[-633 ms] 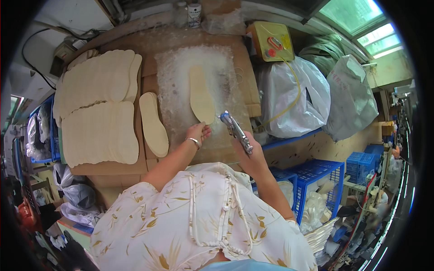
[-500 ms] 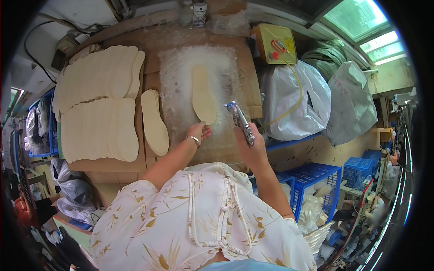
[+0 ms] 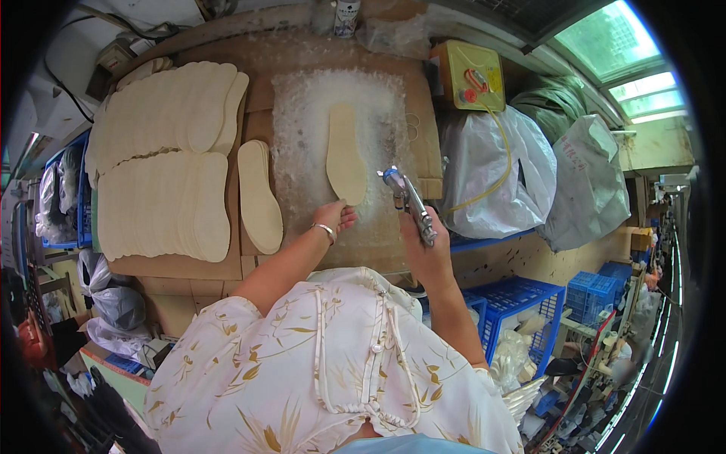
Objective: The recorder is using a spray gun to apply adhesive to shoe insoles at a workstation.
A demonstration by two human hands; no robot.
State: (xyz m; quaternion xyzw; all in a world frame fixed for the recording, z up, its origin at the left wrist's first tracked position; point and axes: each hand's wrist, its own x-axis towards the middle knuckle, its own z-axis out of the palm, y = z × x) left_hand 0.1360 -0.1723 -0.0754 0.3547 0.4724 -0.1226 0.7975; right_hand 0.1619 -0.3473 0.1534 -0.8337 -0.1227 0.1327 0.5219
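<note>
A cream insole (image 3: 345, 155) lies on a whitened, residue-coated sheet (image 3: 299, 151) on the cardboard-covered table. My left hand (image 3: 335, 217), with a bracelet at its wrist, pinches the insole's heel end nearest me. In my right hand (image 3: 425, 242) is a metal spray gun (image 3: 412, 203), held upright to the right of the heel, its blue-tipped nozzle apart from the insole. A small stack of insoles (image 3: 259, 197) sits left of the sheet. Farther left, many more insoles lie overlapped in two rows, a far row (image 3: 162, 110) and a near row (image 3: 162, 208).
A yellow can (image 3: 473, 64) with a yellow hose (image 3: 507, 155) stands at the back right, beside a white plastic bag (image 3: 484, 178) and a grey sack (image 3: 586, 185). Blue crates (image 3: 522, 295) are at the lower right. A spray can (image 3: 345, 19) stands at the far edge.
The whole view has shifted slightly. My left hand stays at the insole's heel, and my right hand still holds the spray gun beside it, tilted a little differently.
</note>
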